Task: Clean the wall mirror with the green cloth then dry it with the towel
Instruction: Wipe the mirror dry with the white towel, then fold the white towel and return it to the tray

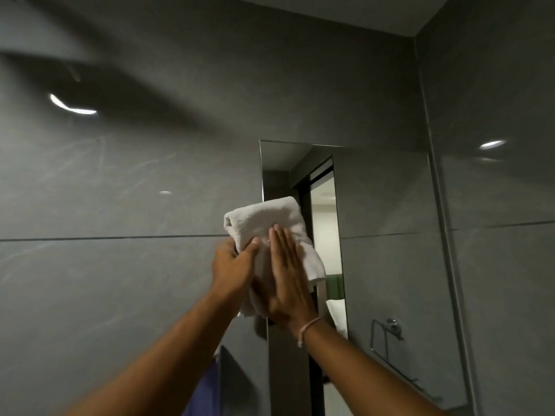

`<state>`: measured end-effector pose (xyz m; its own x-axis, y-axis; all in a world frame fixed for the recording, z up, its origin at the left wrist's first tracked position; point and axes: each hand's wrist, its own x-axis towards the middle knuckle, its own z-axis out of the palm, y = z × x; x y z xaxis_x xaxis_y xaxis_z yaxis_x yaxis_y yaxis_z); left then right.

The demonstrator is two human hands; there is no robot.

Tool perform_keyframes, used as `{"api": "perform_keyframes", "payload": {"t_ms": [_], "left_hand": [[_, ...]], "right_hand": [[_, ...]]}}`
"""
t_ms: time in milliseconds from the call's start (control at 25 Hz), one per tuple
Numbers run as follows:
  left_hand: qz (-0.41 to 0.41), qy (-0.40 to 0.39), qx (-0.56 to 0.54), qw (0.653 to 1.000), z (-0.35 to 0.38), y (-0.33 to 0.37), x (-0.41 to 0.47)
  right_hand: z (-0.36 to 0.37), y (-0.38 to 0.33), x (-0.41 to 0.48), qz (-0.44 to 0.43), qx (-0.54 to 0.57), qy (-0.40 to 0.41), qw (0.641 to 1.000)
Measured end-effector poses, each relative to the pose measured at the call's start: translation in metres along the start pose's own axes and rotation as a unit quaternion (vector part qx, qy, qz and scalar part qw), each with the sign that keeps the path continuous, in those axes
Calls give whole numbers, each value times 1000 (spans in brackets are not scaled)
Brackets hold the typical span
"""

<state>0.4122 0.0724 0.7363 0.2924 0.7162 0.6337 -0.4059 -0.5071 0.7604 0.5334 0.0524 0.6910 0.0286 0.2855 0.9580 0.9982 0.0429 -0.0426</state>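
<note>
A folded white towel (267, 223) is pressed against the left edge of the wall mirror (384, 205), a tall frameless pane on the grey tiled wall. My left hand (232, 268) grips the towel's left side, thumb on its front. My right hand (286, 274) lies flat on the towel with fingers together and pointing up; a pale string band circles that wrist. The green cloth is not in view. The mirror reflects a doorway and a lit room.
Glossy grey wall tiles (120, 190) surround the mirror, and a side wall (495, 205) meets it at the right corner. A metal towel holder (387, 328) appears low in the mirror. Blue fabric (207, 388) hangs below my left arm.
</note>
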Motion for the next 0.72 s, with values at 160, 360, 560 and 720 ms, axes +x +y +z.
{"api": "perform_keyframes", "payload": {"t_ms": [160,360,560,720], "left_hand": [[2,-58,-2,998,-31,13,-27],[-12,-80,-8,997,-81,38,-55],[-98,-79,2,992,-156,29,-107],[-231,-44,42,971,-214,-34,-178]], "right_hand": [[-26,-13,-14,146,168,52,973],[-54,-61,-19,346,414,-10,842],[-68,-136,-72,391,469,-65,789],[-35,-185,-171,475,443,-96,754]]}}
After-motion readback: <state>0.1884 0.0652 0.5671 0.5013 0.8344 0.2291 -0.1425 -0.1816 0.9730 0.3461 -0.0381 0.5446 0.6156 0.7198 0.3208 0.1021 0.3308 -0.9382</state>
